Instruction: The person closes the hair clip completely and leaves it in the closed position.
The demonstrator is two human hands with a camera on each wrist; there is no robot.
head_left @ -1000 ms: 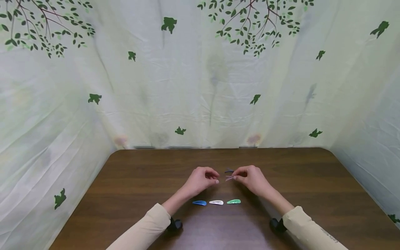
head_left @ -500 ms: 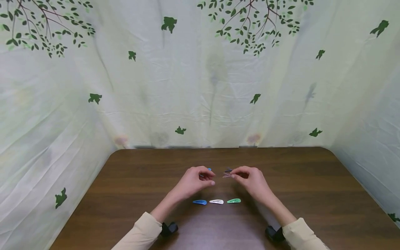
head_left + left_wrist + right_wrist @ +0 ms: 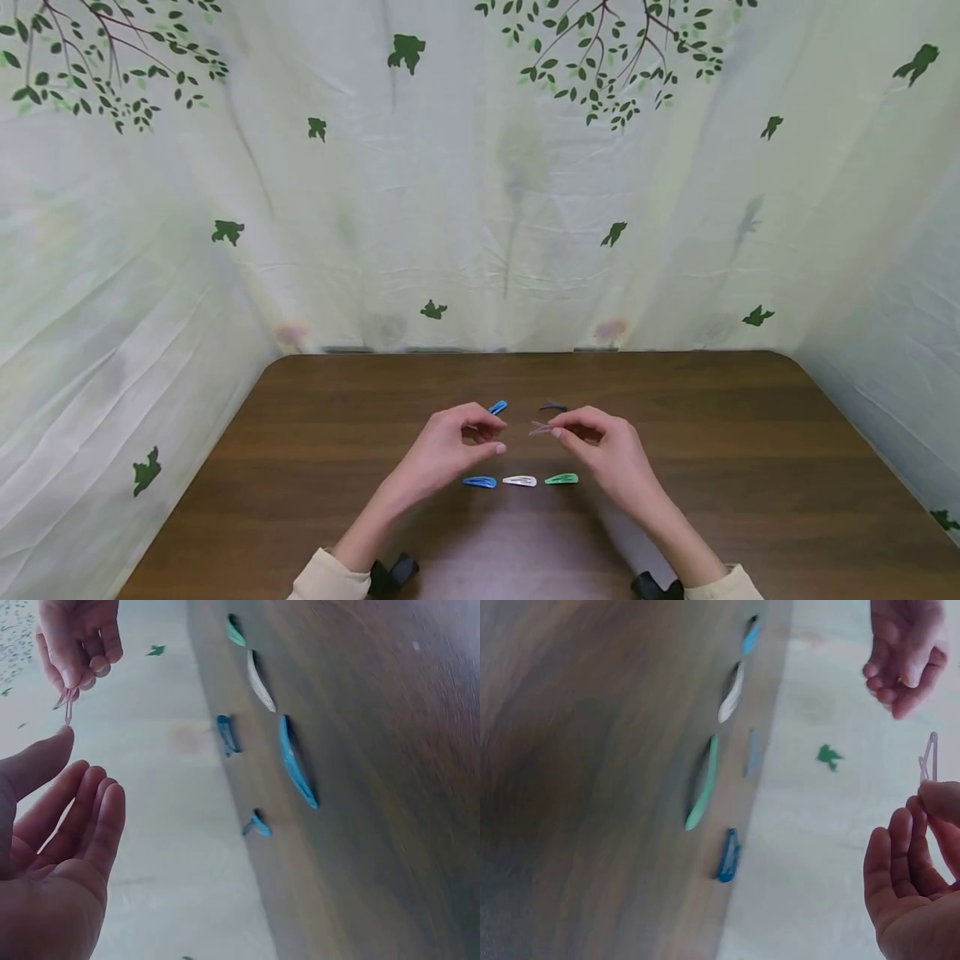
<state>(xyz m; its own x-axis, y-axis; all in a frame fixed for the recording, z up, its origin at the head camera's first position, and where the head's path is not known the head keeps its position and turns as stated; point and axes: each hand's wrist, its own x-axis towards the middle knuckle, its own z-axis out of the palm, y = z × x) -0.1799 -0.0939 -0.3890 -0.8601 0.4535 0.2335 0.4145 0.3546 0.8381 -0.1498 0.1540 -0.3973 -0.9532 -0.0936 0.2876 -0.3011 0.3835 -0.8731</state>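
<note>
My right hand pinches a pale pink snap hair clip between thumb and forefinger, its two arms spread apart. To the left, my left hand is held in the air with relaxed fingers and nothing in them, a short gap from the clip. Just behind the left hand lies a light blue hair clip, partly covered by it. A dark blue hair clip lies beyond the right fingertips. Nearer to me, a blue clip, a white clip and a green clip form a row.
The clips lie on a brown wooden table with rounded far corners. Behind it and at both sides hangs a pale curtain printed with leaves and green birds. A dark strap is on the left wrist.
My left hand has drawn back leftward and toward me, away from the right hand, uncovering the light blue clip. The right hand keeps its pinch on the pink clip and has shifted slightly.
</note>
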